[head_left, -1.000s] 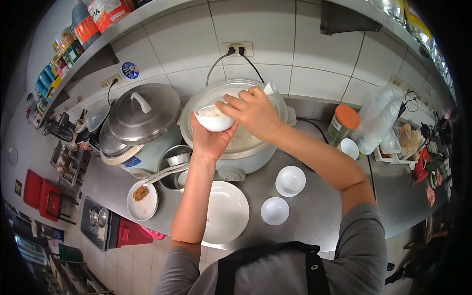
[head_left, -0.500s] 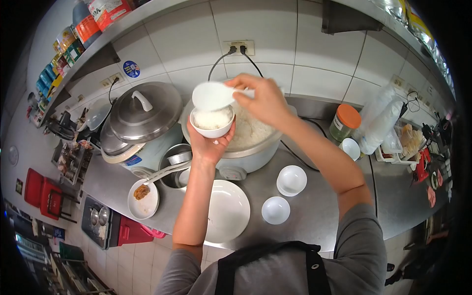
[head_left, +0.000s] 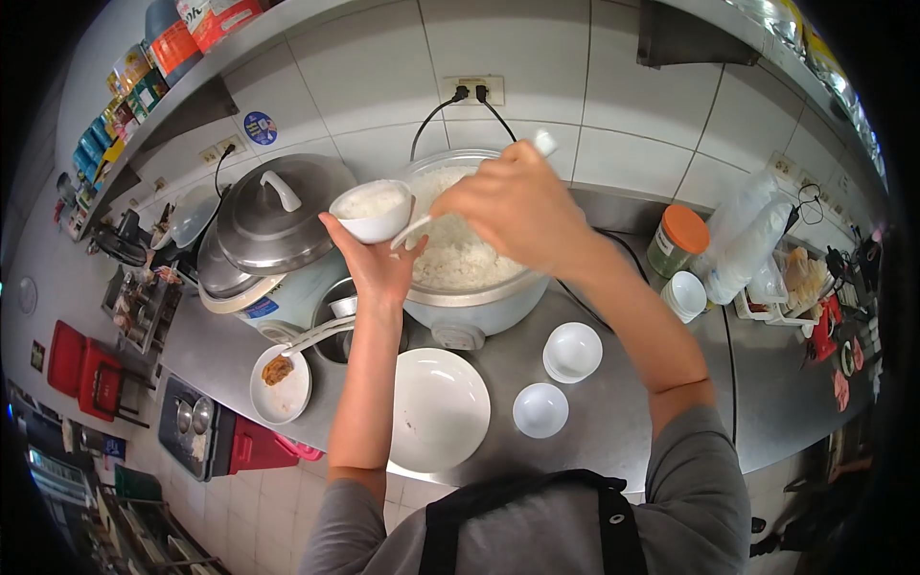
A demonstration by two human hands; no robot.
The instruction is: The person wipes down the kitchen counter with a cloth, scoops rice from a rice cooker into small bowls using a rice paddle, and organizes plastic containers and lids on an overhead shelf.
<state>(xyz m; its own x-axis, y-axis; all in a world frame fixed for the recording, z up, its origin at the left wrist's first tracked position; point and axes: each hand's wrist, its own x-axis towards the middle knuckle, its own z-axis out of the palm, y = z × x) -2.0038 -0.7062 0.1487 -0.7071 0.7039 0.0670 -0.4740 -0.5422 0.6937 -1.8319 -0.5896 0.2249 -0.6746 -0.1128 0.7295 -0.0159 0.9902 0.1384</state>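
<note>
My left hand (head_left: 381, 268) holds up a small white bowl (head_left: 372, 228) filled with rice (head_left: 370, 201), its fingers under and beside it. In my right hand (head_left: 508, 213) is a white rice paddle (head_left: 412, 232). The paddle's blade is seen edge-on, close against the bowl's right side; its handle end sticks out above my fist. Both hands are over the open rice cooker (head_left: 470, 314), where more cooked rice (head_left: 458, 257) lies. The right hand hides part of the cooker's rim.
A lidded cooker (head_left: 278, 225) stands left, with a metal pot (head_left: 335, 305) beside it. Nearer are a plate with brown food (head_left: 281, 407), a large white plate (head_left: 441, 412), and small white bowls (head_left: 573, 351). An orange-lidded jar (head_left: 678, 237) stands right.
The bowl has moved left and tilted slightly. The paddle has gone from flat above the bowl to edge-on at its right side, and my right hand has turned over.
</note>
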